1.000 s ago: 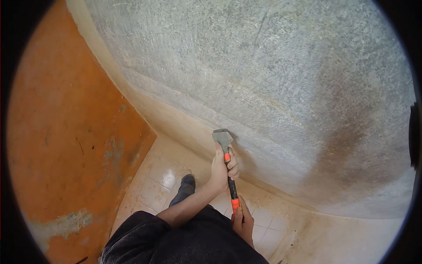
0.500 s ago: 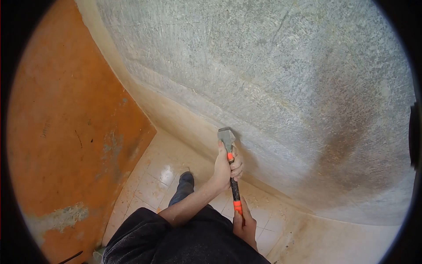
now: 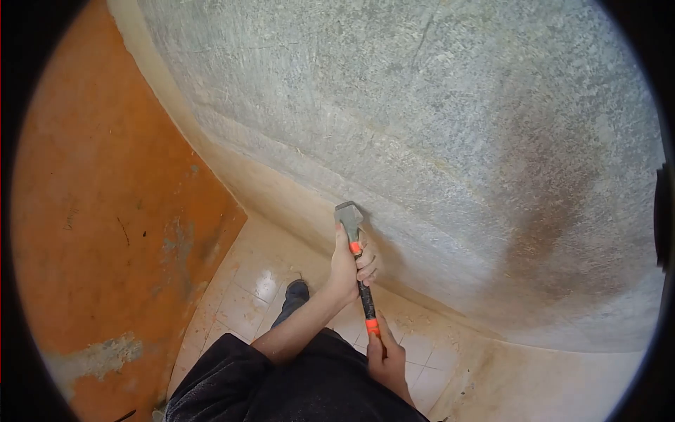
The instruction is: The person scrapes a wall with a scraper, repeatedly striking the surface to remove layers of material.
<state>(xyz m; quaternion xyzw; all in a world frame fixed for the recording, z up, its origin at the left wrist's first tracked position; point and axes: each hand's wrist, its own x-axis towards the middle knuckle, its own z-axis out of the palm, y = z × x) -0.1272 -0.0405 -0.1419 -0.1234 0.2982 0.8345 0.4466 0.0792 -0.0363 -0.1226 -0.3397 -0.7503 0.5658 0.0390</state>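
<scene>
A long-handled scraper with a grey head and a black and orange handle slants up from my body. Its blade end is at the lower part of the grey, scraped wall, near the pale strip along the bottom; whether the edge touches cannot be told. My left hand is closed around the upper handle, its thumb laid along the head. Lower down, my right hand grips the handle near its orange end, close to my dark shirt.
On the left stands an orange wall with worn grey patches, meeting the scraped wall at a corner. Below are pale floor tiles with scattered debris. My shoe rests on them near the wall base.
The scraper's head and both hands have shifted a little to the left along the wall. Both hands keep their hold, and the view has moved slightly.
</scene>
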